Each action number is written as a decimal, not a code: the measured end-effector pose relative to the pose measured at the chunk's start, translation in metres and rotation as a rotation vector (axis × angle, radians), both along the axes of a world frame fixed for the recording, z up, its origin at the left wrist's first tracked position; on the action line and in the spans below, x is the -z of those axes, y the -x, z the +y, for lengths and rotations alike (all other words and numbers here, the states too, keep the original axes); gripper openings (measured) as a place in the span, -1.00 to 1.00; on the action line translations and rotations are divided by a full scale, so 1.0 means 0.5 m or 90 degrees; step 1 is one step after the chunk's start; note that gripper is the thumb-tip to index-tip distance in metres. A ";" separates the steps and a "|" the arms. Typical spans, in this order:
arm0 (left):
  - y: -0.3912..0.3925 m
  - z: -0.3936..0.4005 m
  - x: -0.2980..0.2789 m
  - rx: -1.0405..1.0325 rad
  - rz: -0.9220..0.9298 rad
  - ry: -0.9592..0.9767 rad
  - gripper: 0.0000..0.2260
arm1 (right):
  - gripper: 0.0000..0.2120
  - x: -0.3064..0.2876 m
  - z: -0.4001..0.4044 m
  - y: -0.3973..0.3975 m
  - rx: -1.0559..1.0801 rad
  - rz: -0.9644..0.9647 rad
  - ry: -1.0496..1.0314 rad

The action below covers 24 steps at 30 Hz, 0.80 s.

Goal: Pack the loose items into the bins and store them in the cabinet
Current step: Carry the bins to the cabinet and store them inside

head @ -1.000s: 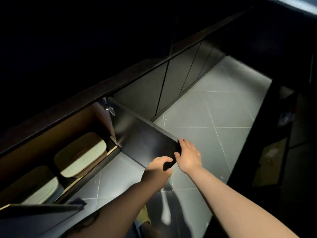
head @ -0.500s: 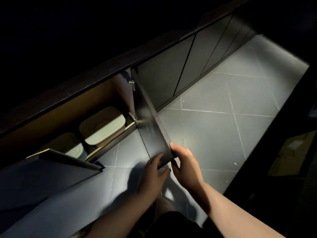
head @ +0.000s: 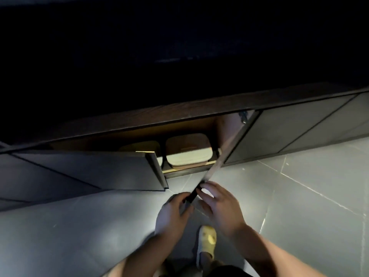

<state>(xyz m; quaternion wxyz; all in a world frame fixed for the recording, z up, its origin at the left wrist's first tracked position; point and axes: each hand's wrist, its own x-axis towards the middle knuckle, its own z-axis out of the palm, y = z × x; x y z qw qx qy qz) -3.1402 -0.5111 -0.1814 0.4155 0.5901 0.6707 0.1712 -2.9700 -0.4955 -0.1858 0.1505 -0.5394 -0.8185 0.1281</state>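
Down at floor level, both hands are on the free edge of the right cabinet door (head: 229,156), which is seen nearly edge-on and swung out toward the camera. Left hand (head: 172,214) has its fingers curled round the door's edge; right hand (head: 221,206) sits on the other side with fingers mostly straight, touching it rather than gripping, though it's a bit blurry.

The bins are already in the cabinet: one pale-lidded bin (head: 188,150) shows clearly in the gap, and a second bin (head: 139,146) is beside it, half hidden behind the left door (head: 89,170), which is ajar too.

So I'd say packing is done and this is just the closing-up step. To do it well: push from the outer face with a flat palm and pull those curled left fingers out before the door meets the frame, or they'll get pinched. Check the near bin isn't sticking past the shelf lip. Mind the slippered foot (head: 206,242) right below as well.
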 end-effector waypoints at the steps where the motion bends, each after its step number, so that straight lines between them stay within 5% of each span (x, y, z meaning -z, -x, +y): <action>1: 0.008 0.010 0.002 -0.030 0.001 -0.007 -0.71 | -0.75 -0.001 0.021 0.005 -0.030 -0.013 0.000; 8: 0.047 0.067 0.033 -0.272 0.034 -0.058 -0.90 | -0.69 -0.009 0.140 0.069 -0.132 -0.064 -0.065; 12: 0.059 0.105 0.037 -0.380 0.058 -0.031 -0.84 | -0.55 -0.017 0.172 0.115 -0.125 -0.091 -0.059; 24: 0.179 0.188 0.064 -0.051 0.029 0.000 -0.69 | -0.03 0.015 0.182 0.194 -0.036 -0.227 0.112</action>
